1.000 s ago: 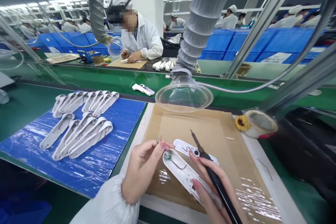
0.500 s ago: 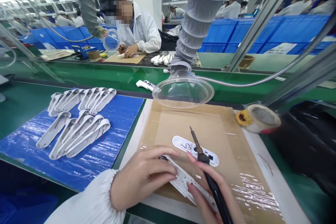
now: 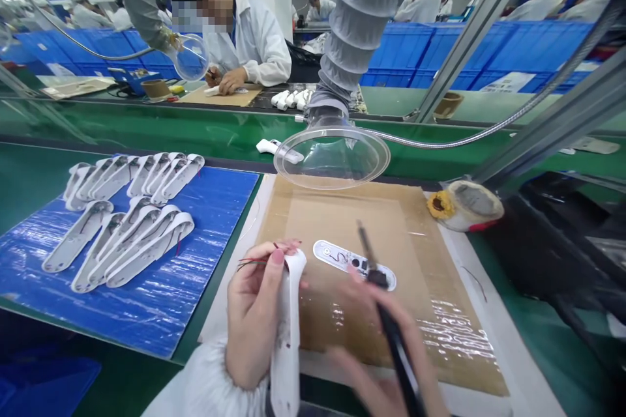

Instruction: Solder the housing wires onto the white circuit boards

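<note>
My left hand [image 3: 259, 313] is closed around a long white plastic housing [image 3: 286, 345], held upright with its curved end at the top. Thin red and dark wires [image 3: 252, 262] stick out beside the thumb. In my right hand [image 3: 391, 352], blurred by motion, is a soldering iron [image 3: 391, 326] with its tip pointing up and away. Behind the iron, a flat white oblong panel [image 3: 337, 254] with a wire and dark components lies on the brown work mat [image 3: 362, 208]. The iron hides part of that panel.
Several white housings [image 3: 147, 241] lie in two rows on a blue mat [image 3: 215, 208] at left. A clear fume hood [image 3: 332, 159] hangs over the mat's far edge. A round holder with yellow sponge [image 3: 443, 205] stands at right. A co-worker [image 3: 249, 39] sits opposite.
The white housing has turned from lying slantwise between both hands to upright in my left hand alone. My right hand has let go of it and still holds the iron.
</note>
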